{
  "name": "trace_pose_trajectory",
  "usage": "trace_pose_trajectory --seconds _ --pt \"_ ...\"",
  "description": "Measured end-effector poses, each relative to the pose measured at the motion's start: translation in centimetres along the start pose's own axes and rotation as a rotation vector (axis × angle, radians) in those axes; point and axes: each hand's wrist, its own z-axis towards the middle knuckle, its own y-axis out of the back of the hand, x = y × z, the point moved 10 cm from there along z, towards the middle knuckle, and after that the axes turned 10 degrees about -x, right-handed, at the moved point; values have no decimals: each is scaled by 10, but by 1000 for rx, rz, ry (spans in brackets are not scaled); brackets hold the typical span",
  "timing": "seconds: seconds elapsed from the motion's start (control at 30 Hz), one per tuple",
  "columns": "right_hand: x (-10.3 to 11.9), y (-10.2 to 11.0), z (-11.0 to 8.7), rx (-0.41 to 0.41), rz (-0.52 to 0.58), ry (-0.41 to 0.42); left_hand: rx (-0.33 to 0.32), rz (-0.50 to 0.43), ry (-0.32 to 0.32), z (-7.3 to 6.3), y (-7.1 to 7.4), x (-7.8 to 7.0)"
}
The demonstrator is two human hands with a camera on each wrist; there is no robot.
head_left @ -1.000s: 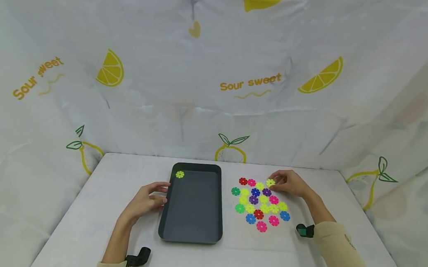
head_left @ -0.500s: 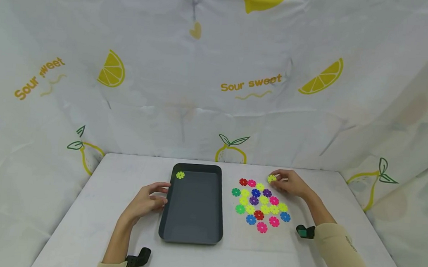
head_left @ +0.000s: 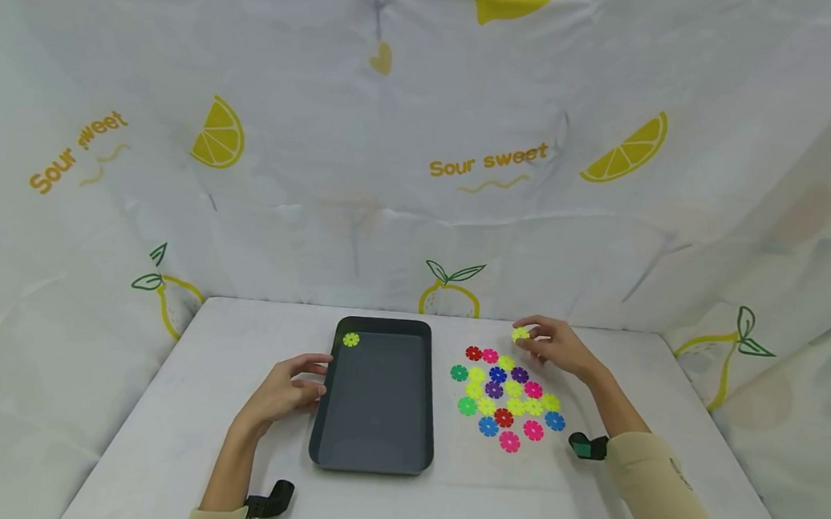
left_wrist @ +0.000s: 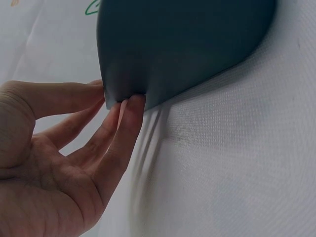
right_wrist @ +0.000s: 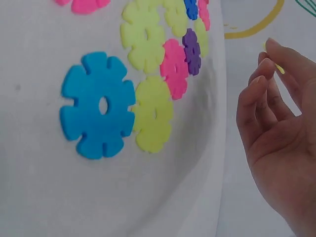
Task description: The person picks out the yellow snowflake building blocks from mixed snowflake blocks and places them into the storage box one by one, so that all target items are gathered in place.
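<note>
My right hand (head_left: 557,346) pinches a yellow flower-shaped plastic disc (head_left: 520,334) between thumb and fingertips, raised just beyond the far side of the loose discs. In the right wrist view only a thin edge of that yellow disc (right_wrist: 280,68) shows past the fingers. At the left long side of a dark grey rectangular tray (head_left: 376,401), my left hand (head_left: 291,387) holds the rim. The left wrist view has its fingertips (left_wrist: 133,103) against the tray's outer wall, the thumb tip partly hidden by the edge. One yellow disc (head_left: 351,339) lies in the tray's far left corner.
Right of the tray, several loose discs lie on the white table, among them a blue disc (head_left: 554,420), a pink disc (head_left: 510,441), a green disc (head_left: 459,373) and a red disc (head_left: 474,353). A lemon-printed white cloth (head_left: 388,241) hangs behind the table.
My right hand has lifted the yellow disc away from the others, moving up and slightly left. The left hand and tray have stayed in place.
</note>
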Motion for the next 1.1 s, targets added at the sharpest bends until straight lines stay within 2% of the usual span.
trace_pose_trajectory --seconds 0.43,0.77,0.97,1.1 --pt "48 -18 6 51 86 73 9 2 -12 3 0 1" --pt "94 -47 12 103 88 189 2 3 -8 2 0 2" --pt "120 -66 15 130 130 265 -2 8 -8 1 0 2" --pt "134 -79 16 159 173 284 -1 9 -10 1 0 3"
